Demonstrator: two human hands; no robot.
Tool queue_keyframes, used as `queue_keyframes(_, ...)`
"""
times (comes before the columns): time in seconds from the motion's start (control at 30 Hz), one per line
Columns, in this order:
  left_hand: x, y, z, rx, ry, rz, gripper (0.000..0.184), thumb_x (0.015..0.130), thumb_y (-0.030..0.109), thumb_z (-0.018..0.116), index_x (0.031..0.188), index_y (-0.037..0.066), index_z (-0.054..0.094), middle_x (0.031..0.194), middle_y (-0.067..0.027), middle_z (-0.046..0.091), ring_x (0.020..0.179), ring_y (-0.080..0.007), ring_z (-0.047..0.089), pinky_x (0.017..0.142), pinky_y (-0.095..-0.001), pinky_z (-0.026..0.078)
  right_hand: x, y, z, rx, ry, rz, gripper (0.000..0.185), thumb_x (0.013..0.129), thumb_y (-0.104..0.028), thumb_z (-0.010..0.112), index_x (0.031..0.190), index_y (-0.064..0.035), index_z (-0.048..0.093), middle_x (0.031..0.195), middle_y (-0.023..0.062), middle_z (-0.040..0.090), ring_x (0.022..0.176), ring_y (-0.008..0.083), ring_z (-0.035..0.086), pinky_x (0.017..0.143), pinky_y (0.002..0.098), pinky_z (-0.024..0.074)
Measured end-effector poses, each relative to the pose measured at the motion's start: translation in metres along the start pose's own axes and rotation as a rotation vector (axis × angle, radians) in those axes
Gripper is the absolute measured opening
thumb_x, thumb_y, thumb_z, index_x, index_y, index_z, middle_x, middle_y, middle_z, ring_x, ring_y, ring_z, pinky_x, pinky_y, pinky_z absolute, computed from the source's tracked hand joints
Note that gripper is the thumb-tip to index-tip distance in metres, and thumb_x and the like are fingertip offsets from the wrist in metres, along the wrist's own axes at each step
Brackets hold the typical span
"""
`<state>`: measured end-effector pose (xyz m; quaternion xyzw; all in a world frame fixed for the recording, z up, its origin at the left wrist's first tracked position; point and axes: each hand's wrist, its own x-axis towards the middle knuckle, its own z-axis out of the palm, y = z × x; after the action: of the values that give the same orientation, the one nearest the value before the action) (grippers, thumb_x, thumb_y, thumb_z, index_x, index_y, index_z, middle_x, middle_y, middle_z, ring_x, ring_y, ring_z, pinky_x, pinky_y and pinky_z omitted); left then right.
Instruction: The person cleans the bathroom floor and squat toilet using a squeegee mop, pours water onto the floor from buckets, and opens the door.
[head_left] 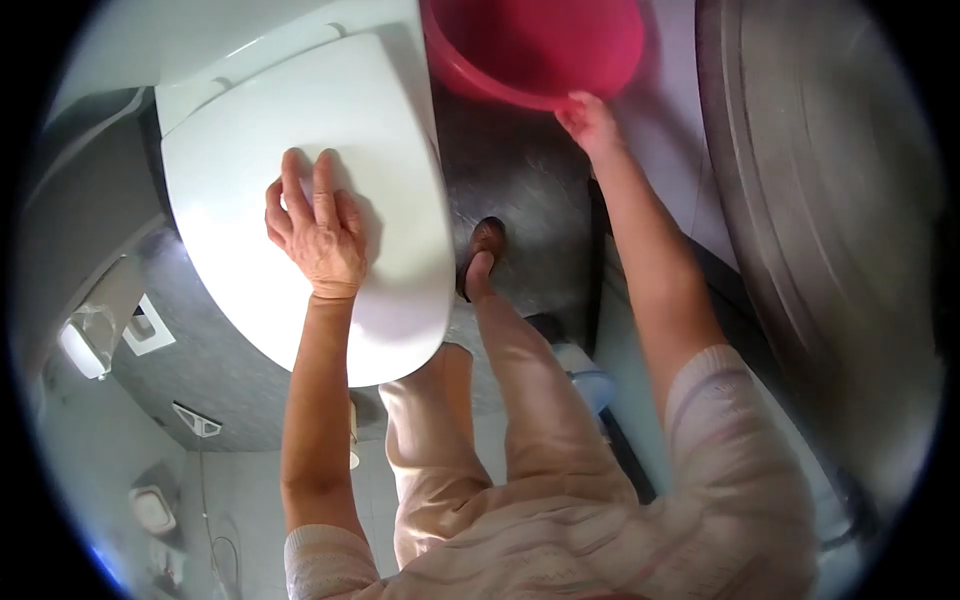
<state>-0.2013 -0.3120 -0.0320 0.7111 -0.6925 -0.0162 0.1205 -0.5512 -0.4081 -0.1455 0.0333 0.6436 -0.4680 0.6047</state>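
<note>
My left hand (318,225) lies on the closed white toilet lid (390,310), its fingers apart and a little bent. Nothing shows in that hand. At the upper right, my right hand (590,124) pinches the near rim of a pink plastic basin (545,50). The basin is tilted so that I look into its hollow, and its far side runs out of the frame. The fingers under or behind the rim are partly hidden.
A large grey rounded surface (820,230) rises on the right. Brown shoe (487,240) and legs stand on the dark floor beside the toilet. A blue container (594,388) sits by the right leg. White fixtures (152,508) and a hose line the wall at lower left.
</note>
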Motion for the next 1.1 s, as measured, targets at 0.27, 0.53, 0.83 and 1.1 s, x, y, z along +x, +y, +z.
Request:
queue_keyframes(0.27, 0.002, -0.002, 0.0, -0.06, 0.059, 0.023, 0.042, 0.08, 0.015, 0.047, 0.122, 0.018, 0.049, 0.13, -0.0076, 0.039, 0.113, -0.0299, 0.035, 0.096, -0.0401, 0.026, 0.07, -0.026, 0.013, -0.172, 0.005, -0.031, 0.014, 0.075, -0.006, 0.057, 0.089, -0.0061, 0.053, 0.086, 0.0095, 0.059, 0.079, 0.0235, 0.058, 0.069, 0.0381, 0.0517)
queue_keyframes(0.53, 0.004, -0.004, 0.002, -0.074, 0.065, 0.041, 0.039, 0.081, 0.015, 0.046, 0.12, 0.015, 0.05, 0.127, -0.0111, 0.042, 0.112, -0.0307, 0.037, 0.095, -0.0392, 0.027, 0.083, -0.037, -0.005, -0.172, -0.057, -0.115, 0.016, 0.077, -0.007, 0.055, 0.093, -0.0067, 0.052, 0.092, 0.0092, 0.06, 0.083, 0.0239, 0.058, 0.072, 0.0385, 0.0513)
queue_keyframes(0.83, 0.004, -0.004, -0.001, -0.079, 0.042, 0.061, 0.038, 0.084, 0.017, 0.045, 0.121, 0.013, 0.049, 0.129, -0.0121, 0.041, 0.112, -0.0308, 0.038, 0.096, -0.0377, 0.026, 0.058, 0.004, 0.015, -0.025, -0.131, 0.009, 0.017, 0.073, -0.001, 0.058, 0.09, -0.0032, 0.053, 0.086, 0.0127, 0.06, 0.076, 0.0275, 0.06, 0.07, 0.0461, 0.0529)
queue_keyframes(1.1, 0.006, 0.0, -0.003, -0.126, 0.07, 0.037, 0.04, 0.078, 0.011, 0.05, 0.118, 0.014, 0.053, 0.129, -0.0097, 0.041, 0.109, -0.0285, 0.038, 0.094, -0.0359, 0.025, 0.023, 0.028, 0.01, 0.012, -0.037, -0.017, 0.014, 0.077, -0.004, 0.054, 0.091, -0.0026, 0.053, 0.079, 0.0119, 0.06, 0.067, 0.0252, 0.06, 0.058, 0.0382, 0.0542)
